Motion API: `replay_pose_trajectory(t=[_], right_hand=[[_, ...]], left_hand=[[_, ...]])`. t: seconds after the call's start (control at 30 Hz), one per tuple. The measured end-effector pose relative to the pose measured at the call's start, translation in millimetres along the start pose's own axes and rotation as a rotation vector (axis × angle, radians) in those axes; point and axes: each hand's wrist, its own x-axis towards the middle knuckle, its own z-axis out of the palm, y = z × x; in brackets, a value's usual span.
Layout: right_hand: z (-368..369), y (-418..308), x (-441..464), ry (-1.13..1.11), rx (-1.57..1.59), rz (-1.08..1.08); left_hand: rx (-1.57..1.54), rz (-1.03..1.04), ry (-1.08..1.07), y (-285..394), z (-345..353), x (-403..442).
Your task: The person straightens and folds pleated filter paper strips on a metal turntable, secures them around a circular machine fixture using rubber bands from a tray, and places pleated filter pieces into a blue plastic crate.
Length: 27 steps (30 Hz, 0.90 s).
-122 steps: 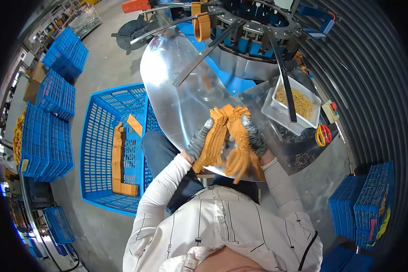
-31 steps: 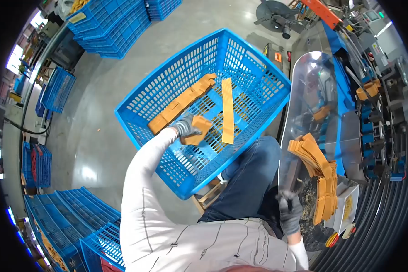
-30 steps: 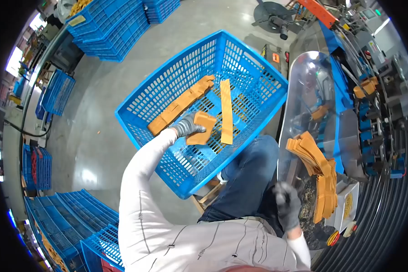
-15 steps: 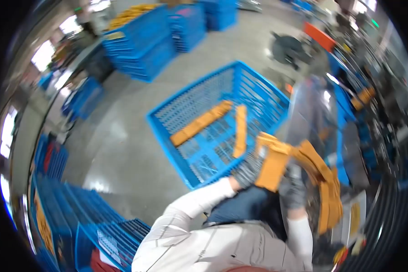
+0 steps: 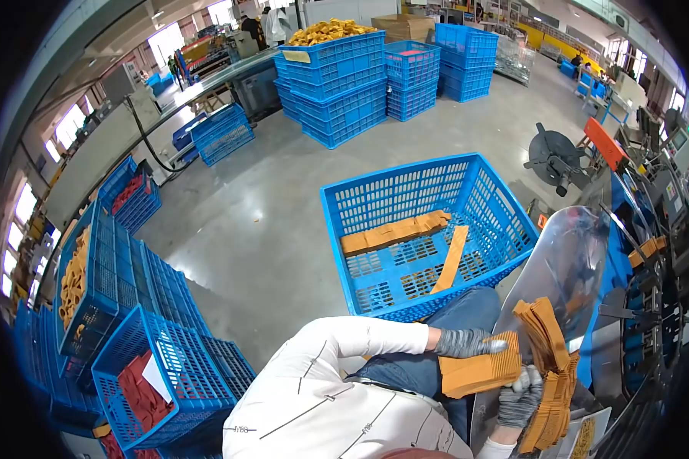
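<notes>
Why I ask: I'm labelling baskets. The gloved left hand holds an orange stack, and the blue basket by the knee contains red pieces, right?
Not quite: the pieces in the blue basket are orange, as the head view shows. The gloved left hand does hold an orange stack.

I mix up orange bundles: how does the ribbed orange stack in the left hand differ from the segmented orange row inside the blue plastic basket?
The ribbed orange stack is short and chunky; the segmented orange row, long and slim. The stack is in the left hand; the row lies in the blue plastic basket. Both are orange.
</notes>
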Motion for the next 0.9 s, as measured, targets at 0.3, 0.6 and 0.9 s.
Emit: replay_pose_trajectory(t=[0.3, 0.6, 0.9], right_hand=[[-5, -1, -48, -0.438, -1.388, -0.729], [-75, -71, -156, 0.2, -1.869, -0.787], [-330, -264, -153, 1.319, -1.102, -0.528]], left_hand=[[0.094, 0.219, 0.441, -11, -13, 39], [-0.809, -0.261, 0.406, -24, 21, 108], [-0.847, -0.322, 0.113, -28, 78, 115]])
